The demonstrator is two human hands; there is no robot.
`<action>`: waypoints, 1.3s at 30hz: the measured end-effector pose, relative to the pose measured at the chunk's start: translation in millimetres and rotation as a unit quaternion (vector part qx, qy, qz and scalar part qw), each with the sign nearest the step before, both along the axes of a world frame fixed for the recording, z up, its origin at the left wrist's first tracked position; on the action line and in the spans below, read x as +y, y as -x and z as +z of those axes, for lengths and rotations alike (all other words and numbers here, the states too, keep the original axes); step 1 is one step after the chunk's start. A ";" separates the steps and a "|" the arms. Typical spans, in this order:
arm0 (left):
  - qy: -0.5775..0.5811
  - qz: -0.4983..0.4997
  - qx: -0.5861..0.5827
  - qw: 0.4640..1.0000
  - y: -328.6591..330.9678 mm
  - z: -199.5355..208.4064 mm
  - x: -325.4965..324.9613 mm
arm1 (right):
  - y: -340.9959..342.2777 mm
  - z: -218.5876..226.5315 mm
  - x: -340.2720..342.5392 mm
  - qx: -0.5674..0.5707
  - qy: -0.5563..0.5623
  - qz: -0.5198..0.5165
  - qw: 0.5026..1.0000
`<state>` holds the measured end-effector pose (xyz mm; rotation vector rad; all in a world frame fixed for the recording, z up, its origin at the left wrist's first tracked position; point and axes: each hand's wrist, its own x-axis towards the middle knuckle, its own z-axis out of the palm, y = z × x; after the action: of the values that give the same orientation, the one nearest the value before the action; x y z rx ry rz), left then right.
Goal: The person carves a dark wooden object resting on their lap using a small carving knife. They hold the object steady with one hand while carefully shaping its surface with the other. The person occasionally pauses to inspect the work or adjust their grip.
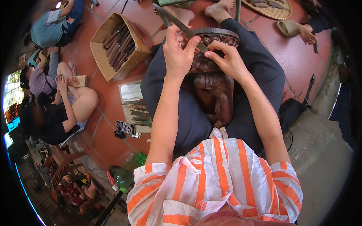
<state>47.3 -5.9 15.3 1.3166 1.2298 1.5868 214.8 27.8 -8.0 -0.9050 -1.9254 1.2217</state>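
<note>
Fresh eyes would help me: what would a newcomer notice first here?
Probably the long grey-green strip, upper centre, in the left hand, its lower end by the right hand, over a dark carved wooden piece between the legs. Next, the orange-striped shirt at bottom centre, then the cardboard box of brown elongated pieces, upper left.

I have room between left forearm [167,113] and right forearm [260,107], above lap [190,126]. Ahead, metal blade [183,29] and carved dark wood [223,98] block way. Left: cardboard box [129,69] near knee, phone [125,127]. Right: black bag [292,112] beside thigh.
</note>
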 end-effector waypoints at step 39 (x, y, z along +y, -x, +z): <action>0.072 0.125 0.210 0.967 54.3 -90.1 -4.9 | -90.5 16.0 -42.0 0.336 0.142 -0.134 0.921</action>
<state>-7.0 -10.8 -74.7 1.4962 1.7948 1.3895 305.3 -14.2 8.1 -0.7250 -1.0640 1.4261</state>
